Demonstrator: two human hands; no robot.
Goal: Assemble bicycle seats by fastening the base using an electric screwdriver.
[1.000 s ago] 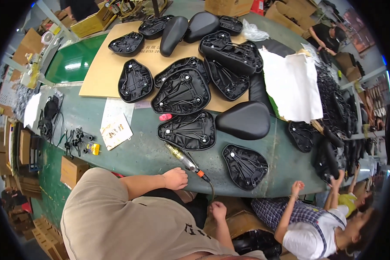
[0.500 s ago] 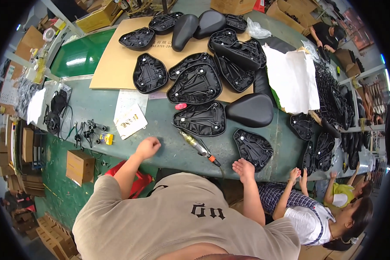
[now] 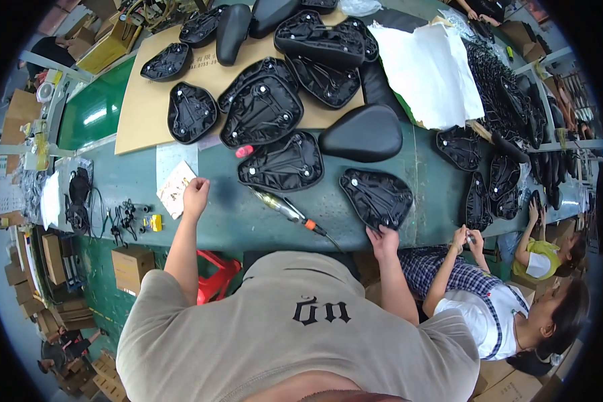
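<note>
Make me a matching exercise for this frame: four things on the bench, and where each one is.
1 left hand
2 right hand
3 power screwdriver
4 smooth saddle

a between the hands
b beside the white sheet
c at the paper slip
d on the upturned saddle base at the table edge

Pairs: 1-c, 2-d, 3-a, 4-b

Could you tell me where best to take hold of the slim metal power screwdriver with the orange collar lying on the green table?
Probably around the metal power screwdriver's bare silver barrel, coming from above; it lies flat and diagonal on the green table, its cord trailing off the near edge.
</note>
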